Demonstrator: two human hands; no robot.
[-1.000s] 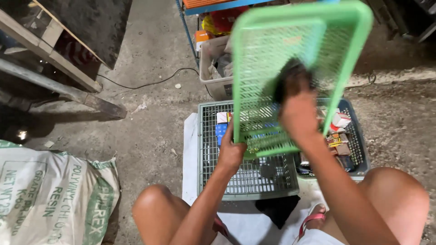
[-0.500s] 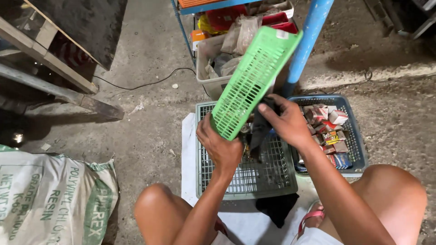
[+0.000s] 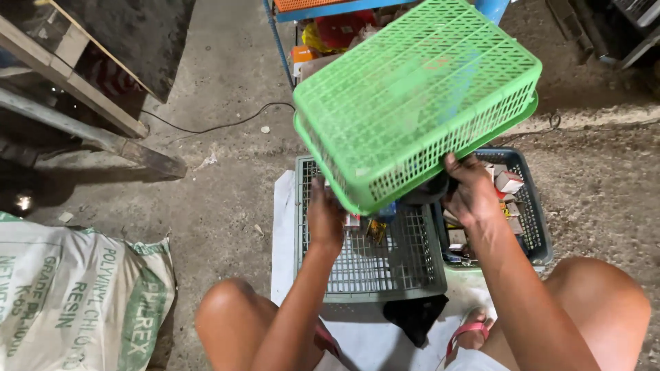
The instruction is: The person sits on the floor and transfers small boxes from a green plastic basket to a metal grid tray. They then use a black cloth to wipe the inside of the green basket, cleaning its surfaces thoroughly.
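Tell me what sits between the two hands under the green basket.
Head view: small packets over the grey tray, between left hand and right hand.

Both arms are bare, with no sleeves, and both knees are bare too. A pink sandal point(image 3: 469, 334) is on one foot.

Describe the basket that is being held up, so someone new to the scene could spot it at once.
On the concrete floor, a grey mesh tray lies between the seated person's knees, with a dark blue basket of small boxes beside it. Above these, the left hand and right hand hold up the green basket. It alone is bright green, upside down and off the ground.
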